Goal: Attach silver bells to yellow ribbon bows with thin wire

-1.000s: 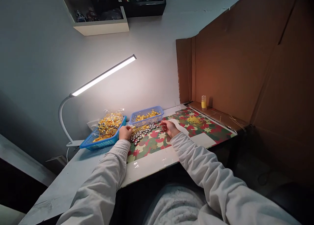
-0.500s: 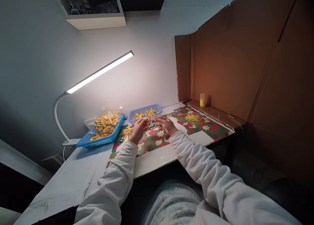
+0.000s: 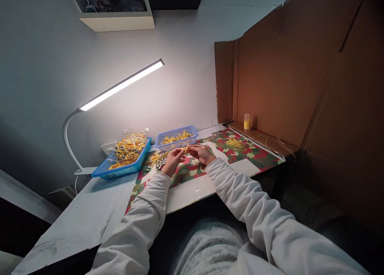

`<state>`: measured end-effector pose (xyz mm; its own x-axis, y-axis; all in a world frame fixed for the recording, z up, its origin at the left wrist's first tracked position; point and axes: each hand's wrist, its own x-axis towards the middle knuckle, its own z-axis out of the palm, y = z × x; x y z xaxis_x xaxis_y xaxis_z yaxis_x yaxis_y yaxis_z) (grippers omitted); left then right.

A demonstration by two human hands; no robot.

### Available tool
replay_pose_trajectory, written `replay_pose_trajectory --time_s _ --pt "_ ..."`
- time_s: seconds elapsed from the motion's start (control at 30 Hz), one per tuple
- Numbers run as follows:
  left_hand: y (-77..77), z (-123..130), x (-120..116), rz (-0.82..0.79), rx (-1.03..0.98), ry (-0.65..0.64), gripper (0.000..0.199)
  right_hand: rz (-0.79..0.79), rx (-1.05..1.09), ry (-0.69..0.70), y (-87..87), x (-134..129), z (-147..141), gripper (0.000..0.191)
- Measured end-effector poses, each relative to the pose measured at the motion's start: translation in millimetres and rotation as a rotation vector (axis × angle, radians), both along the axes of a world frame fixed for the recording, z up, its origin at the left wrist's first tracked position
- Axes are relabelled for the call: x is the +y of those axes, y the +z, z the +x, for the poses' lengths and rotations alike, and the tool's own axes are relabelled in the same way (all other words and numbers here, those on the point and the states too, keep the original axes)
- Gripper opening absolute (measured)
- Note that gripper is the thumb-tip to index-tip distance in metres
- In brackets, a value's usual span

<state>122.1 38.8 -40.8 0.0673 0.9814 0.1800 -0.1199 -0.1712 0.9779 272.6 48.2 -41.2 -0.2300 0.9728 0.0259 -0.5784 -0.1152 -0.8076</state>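
Observation:
Over the camouflage-patterned sheet (image 3: 187,175), my left hand (image 3: 173,162) and my right hand (image 3: 203,154) meet with pinched fingers. Between their fingertips is a small yellow ribbon piece (image 3: 186,149), gripped from both sides. Silver beads (image 3: 160,163) and yellow strands (image 3: 154,158) lie just left of my left hand. Behind the hands stands a light blue basket (image 3: 159,146) of yellow ribbon pieces. A deeper blue basket (image 3: 121,173) at the left is heaped with yellow pieces and silver beads, some in clear plastic.
A lit white lamp (image 3: 123,84) arches over the left of the table. Yellow strands (image 3: 235,144) lie on the sheet's right part. A small yellow bottle (image 3: 247,123) stands by the cardboard wall (image 3: 270,79). White shelving (image 3: 120,23) hangs above.
My hands have come closer together, and the yellow piece now sits between both sets of fingertips. The silver beads have shifted from between the hands to the left of my left hand.

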Motion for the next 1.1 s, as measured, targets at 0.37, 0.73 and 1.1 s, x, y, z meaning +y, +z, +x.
replay_pose_trajectory --time_s 0.37,0.73,1.1 --pt "2.4 -11 0 -0.4 -0.254 -0.262 0.021 0.139 -0.159 0.013 -1.0 -4 2 0.019" --pt "2.9 -11 -5 -0.366 -0.38 -0.287 0.016 0.248 -0.253 0.002 1.6 -7 1 0.005" --pt "2.3 -8 -2 -0.233 -0.455 -0.104 0.016 0.151 0.119 0.024 22.8 -17 8 0.005"
